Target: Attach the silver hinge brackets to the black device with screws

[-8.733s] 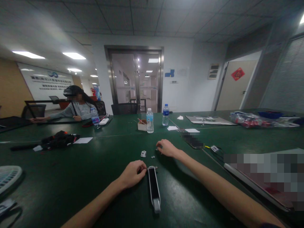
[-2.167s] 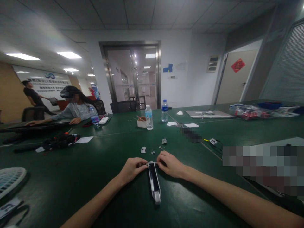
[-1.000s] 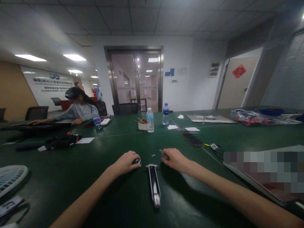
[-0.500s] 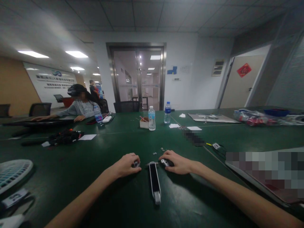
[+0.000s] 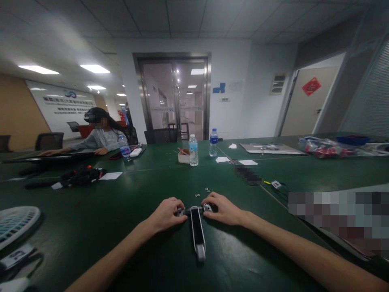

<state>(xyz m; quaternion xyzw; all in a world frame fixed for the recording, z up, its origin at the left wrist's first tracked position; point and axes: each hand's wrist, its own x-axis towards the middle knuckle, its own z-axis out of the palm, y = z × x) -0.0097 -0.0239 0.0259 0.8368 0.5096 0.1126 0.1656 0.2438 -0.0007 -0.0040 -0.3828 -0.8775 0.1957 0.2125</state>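
A long narrow piece with a black top and a white frame lies on the green table between my hands. A thin crosswise rod shows at its far end. My left hand is closed on a small grey metal part, just left of that end. On the other side, my right hand pinches a similar small silver-grey part with holes. Both parts are close to the rod's ends; whether they touch it, I cannot tell. Several small nut-like rings lie just beyond.
Two water bottles and a small open box stand farther back. A white fan-like grille is at the left and a blurred-out flat object at the right. A person sits at the far left.
Both hands have moved inward toward the far end of the black-and-white piece, bringing the two metal parts nearer the rod. The piece itself has stayed nearly in place.
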